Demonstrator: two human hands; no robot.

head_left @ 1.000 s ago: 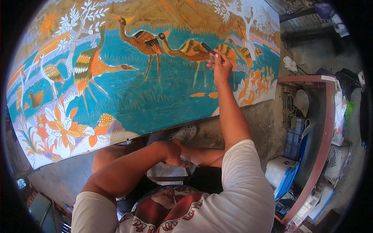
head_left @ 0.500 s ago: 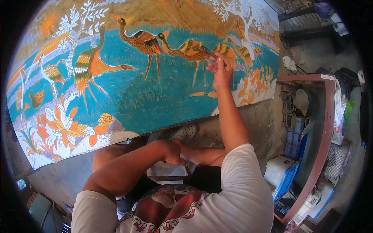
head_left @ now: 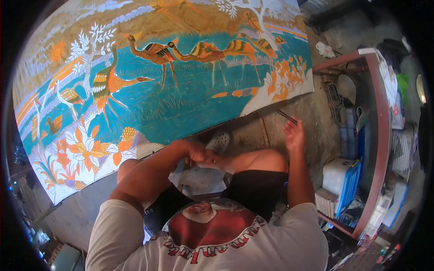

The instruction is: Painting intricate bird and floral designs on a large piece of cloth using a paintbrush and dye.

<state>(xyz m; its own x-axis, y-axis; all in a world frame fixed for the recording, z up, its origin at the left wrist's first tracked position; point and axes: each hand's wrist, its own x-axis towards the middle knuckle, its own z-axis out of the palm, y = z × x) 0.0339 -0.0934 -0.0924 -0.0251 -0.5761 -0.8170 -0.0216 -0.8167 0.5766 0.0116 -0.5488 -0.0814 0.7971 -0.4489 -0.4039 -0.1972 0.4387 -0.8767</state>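
Note:
My right hand is raised off the painting, above the floor just past its lower right edge. Its fingers pinch a thin dark paintbrush pointing up and left. A large painted panel spreads before me, with orange and brown long-legged birds on teal water. White and orange flowers fill its near left corner. My left hand rests by my bent leg, below the panel's near edge. Its fingers are curled; whether they hold anything is hidden.
A reddish-brown frame stands at the right. Inside it are a blue crate and a white and blue container. My foot in a grey clog is near the panel's edge. A white crumpled cloth lies farther back.
My right hand has drawn back from the birds, down and to the right, bringing the paintbrush off the panel. My left hand stays low by my leg. The whole view has shifted slightly.

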